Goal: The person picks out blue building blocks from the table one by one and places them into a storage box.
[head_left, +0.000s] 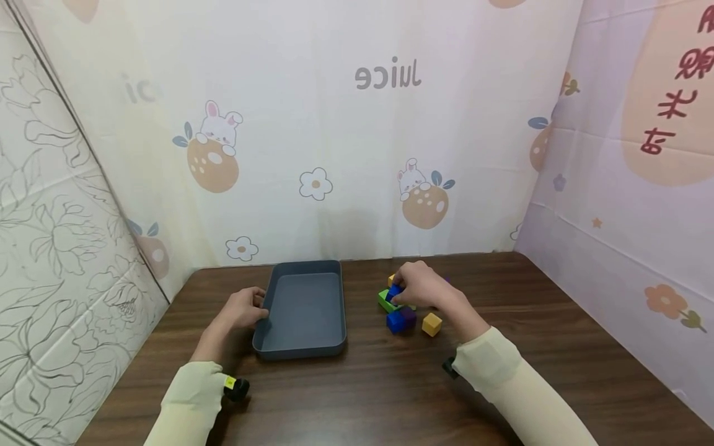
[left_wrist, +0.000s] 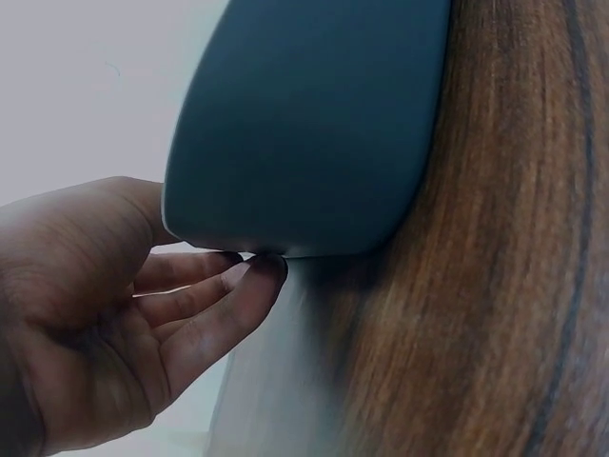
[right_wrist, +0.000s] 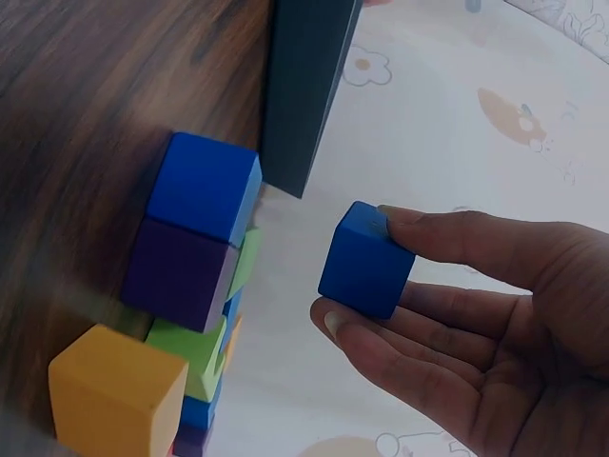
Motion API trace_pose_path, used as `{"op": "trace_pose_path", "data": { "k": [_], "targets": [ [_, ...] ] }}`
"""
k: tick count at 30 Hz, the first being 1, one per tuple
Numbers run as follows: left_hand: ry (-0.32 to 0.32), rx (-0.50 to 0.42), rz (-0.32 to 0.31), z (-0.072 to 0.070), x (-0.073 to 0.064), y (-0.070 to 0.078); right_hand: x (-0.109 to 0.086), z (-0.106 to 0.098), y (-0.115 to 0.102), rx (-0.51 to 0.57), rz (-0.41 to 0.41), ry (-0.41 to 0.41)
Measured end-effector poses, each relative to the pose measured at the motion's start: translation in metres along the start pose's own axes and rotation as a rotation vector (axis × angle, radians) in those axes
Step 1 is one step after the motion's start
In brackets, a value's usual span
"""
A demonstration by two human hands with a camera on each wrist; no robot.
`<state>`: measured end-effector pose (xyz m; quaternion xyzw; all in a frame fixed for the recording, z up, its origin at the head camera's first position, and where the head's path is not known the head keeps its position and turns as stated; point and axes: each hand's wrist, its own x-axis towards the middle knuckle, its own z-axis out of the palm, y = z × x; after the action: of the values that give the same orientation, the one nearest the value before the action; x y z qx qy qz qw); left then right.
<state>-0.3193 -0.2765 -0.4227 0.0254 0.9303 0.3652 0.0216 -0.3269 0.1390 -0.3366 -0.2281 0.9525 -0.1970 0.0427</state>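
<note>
My left hand (head_left: 245, 308) is at the left side of a dark grey rectangular tray (head_left: 304, 355). In the left wrist view its thumb goes behind the tray's edge and the fingertips (left_wrist: 266, 276) meet the outer wall, so the hand grips the rim. My right hand (head_left: 422, 286) pinches a blue cube (right_wrist: 366, 262) between thumb and fingers, above a cluster of blocks. Beneath it lie another blue cube (right_wrist: 205, 186), a purple cube (right_wrist: 181, 271), a light green block (right_wrist: 195, 352) and a yellow cube (right_wrist: 119, 395).
Both stand on a dark wood-grain table (head_left: 368, 396), blocks to the right of the tray. A printed white curtain (head_left: 312, 124) rises behind the table, with similar sheets along the left and right sides. A yellow block (head_left: 392, 280) shows behind the green one.
</note>
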Motion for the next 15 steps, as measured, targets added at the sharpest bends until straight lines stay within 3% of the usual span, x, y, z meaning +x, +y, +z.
{"op": "trace_pose_path", "data": {
  "k": [15],
  "targets": [
    [-0.003,0.021,-0.001,0.000,-0.002,0.002,0.004,0.002,-0.019,0.008,-0.056,0.004]
  ]
}}
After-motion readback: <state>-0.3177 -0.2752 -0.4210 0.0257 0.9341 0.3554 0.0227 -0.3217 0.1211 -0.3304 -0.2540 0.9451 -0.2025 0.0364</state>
